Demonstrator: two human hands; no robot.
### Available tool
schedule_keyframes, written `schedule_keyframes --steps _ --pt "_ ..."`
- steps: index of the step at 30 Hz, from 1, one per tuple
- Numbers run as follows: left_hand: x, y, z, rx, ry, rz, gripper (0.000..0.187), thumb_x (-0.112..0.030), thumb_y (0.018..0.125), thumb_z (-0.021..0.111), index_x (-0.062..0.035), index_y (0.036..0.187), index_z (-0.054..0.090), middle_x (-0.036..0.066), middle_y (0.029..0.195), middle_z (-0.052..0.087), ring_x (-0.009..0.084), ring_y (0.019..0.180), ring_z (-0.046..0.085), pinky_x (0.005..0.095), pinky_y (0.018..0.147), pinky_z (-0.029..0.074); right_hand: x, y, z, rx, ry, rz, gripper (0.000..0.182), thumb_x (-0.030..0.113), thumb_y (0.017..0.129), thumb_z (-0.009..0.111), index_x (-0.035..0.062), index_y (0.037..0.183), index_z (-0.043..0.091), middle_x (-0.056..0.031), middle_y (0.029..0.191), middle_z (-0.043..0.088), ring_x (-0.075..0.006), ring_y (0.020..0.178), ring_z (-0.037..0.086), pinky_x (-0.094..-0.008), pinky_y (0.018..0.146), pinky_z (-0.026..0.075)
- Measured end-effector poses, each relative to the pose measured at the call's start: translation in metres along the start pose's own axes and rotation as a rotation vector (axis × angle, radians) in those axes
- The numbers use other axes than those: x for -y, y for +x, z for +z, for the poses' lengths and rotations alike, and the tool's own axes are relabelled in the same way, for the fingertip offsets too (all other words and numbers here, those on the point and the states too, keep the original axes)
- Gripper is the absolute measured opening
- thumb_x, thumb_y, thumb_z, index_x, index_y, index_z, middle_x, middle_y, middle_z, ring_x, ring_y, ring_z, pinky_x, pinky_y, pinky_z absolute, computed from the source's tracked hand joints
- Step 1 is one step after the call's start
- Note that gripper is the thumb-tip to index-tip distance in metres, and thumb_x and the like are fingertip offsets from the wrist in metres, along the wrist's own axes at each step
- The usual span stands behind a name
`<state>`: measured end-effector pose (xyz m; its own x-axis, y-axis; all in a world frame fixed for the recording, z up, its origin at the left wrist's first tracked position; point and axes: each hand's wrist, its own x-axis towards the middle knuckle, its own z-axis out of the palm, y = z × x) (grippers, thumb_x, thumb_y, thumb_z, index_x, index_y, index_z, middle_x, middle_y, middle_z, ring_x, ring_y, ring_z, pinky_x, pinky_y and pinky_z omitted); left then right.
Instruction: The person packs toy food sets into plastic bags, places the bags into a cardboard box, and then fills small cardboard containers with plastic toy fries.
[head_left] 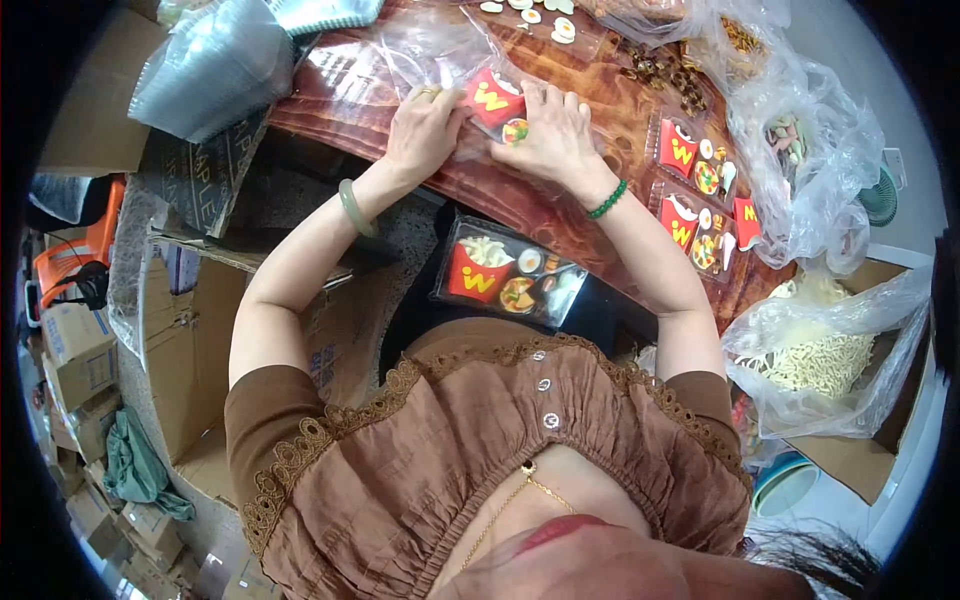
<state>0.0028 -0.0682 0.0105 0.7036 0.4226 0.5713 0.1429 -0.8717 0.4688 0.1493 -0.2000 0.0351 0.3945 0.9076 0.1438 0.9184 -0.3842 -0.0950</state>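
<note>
At the table edge, my left hand (420, 132) is closed at the left side of a clear plastic pack, beside the toy red fries box (493, 97) with a yellow letter. My right hand (550, 132) grips the right side of the same pack, its fingers over the far edge and its thumb near a small toy pizza (515, 131). Part of the pack is hidden under my hands. Below them, on my lap, lies a clear tray (510, 272) with a fries box, toy fries, an egg and a pizza.
Two filled packs (692, 155) lie to the right on the wooden table (610, 215), with a loose red box (746, 222). Stacked clear trays (215, 70) stand at the left. Toy egg pieces (564, 30) lie at the back. A bag of toy fries (815, 365) sits in a carton at the right.
</note>
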Motion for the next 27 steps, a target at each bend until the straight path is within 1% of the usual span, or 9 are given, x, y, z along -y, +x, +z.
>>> schedule_keyframes --steps 5,8,13,16,17,18,20,21,27 --pt "-0.007 -0.007 -0.004 -0.018 -0.005 0.091 0.009 -0.014 0.079 0.067 -0.0063 0.077 0.063 0.01 0.075 0.06 0.0283 0.076 0.058 0.0372 0.066 0.049 0.005 0.003 -0.007 0.079 0.012 0.035 0.091 0.053 0.063 0.07 0.0007 0.132 0.043 -0.0223 0.12 0.053 -0.0372 0.104 0.051 -0.0468 0.089 0.039" --pt "-0.019 -0.005 0.006 -0.014 0.001 0.195 0.009 -0.013 0.077 0.067 -0.0065 0.077 0.061 0.009 0.072 0.058 0.0279 0.073 0.058 0.0364 0.064 0.049 0.01 0.008 0.013 0.019 0.016 0.024 0.091 0.053 0.062 0.07 0.0022 0.133 0.042 -0.0228 0.12 0.052 -0.0374 0.105 0.051 -0.0465 0.09 0.039" --pt "-0.017 0.006 0.019 -0.023 -0.035 0.198 0.008 -0.011 0.076 0.066 -0.0056 0.081 0.063 0.013 0.09 0.061 0.0321 0.092 0.058 0.0406 0.078 0.048 -0.005 -0.002 -0.005 -0.008 0.091 -0.193 0.109 0.059 0.06 0.075 0.0025 0.142 0.031 -0.0293 0.136 0.038 -0.0429 0.121 0.042 -0.0488 0.097 0.036" --pt "-0.012 0.002 0.024 -0.124 0.037 0.116 0.015 -0.012 0.077 0.065 -0.008 0.091 0.067 0.014 0.107 0.061 0.0349 0.108 0.054 0.0444 0.089 0.044 -0.053 -0.016 -0.026 0.163 0.223 -0.342 0.123 0.068 0.045 0.079 0.0134 0.144 0.031 -0.0243 0.144 0.031 -0.0433 0.13 0.032 -0.058 0.103 0.029" --pt "-0.007 0.0 0.024 -0.054 0.038 0.14 0.019 -0.013 0.078 0.066 -0.0093 0.096 0.068 0.013 0.111 0.062 0.0337 0.111 0.053 0.0454 0.092 0.042 -0.066 -0.02 -0.034 0.155 0.212 -0.455 0.098 0.053 0.055 0.083 0.0172 0.138 0.044 -0.0201 0.139 0.04 -0.0393 0.127 0.039 -0.0515 0.101 0.036" --pt "-0.004 -0.001 0.024 0.014 0.04 0.166 0.022 -0.014 0.078 0.066 -0.0106 0.1 0.069 0.012 0.115 0.062 0.0325 0.115 0.052 0.0464 0.095 0.041 -0.076 -0.022 -0.032 0.158 0.21 -0.461 0.098 0.053 0.055 0.083 0.0172 0.138 0.044 -0.0201 0.139 0.04 -0.0393 0.127 0.039 -0.0515 0.101 0.036" --pt "-0.005 -0.001 0.029 0.069 0.04 0.196 0.024 -0.012 0.079 0.065 -0.0107 0.103 0.068 0.011 0.116 0.062 0.0318 0.117 0.051 0.0446 0.096 0.04 -0.091 -0.025 -0.02 0.185 0.382 -0.499 0.073 0.037 0.063 0.082 0.0141 0.127 0.055 -0.0141 0.129 0.051 -0.0333 0.118 0.049 -0.0408 0.094 0.046" --pt "-0.01 0.003 0.029 0.126 0.038 0.233 0.026 -0.01 0.08 0.063 -0.0107 0.106 0.067 0.01 0.117 0.063 0.0311 0.119 0.05 0.0427 0.098 0.04 -0.088 -0.026 -0.017 0.006 0.396 -0.555 0.055 0.026 0.066 0.081 0.0125 0.116 0.061 -0.0096 0.114 0.06 -0.0287 0.105 0.058 -0.034 0.084 0.051" --pt "-0.084 0.012 0.009 0.162 -0.394 0.427 0.016 -0.008 0.081 0.064 -0.0074 0.097 0.067 0.007 0.104 0.067 0.0236 0.095 0.063 0.0362 0.081 0.048 -0.074 -0.016 -0.017 -0.236 0.615 -0.273 0.049 0.024 0.066 0.081 0.0077 0.107 0.062 -0.0066 0.099 0.064 -0.0212 0.088 0.062 -0.0315 0.075 0.051"
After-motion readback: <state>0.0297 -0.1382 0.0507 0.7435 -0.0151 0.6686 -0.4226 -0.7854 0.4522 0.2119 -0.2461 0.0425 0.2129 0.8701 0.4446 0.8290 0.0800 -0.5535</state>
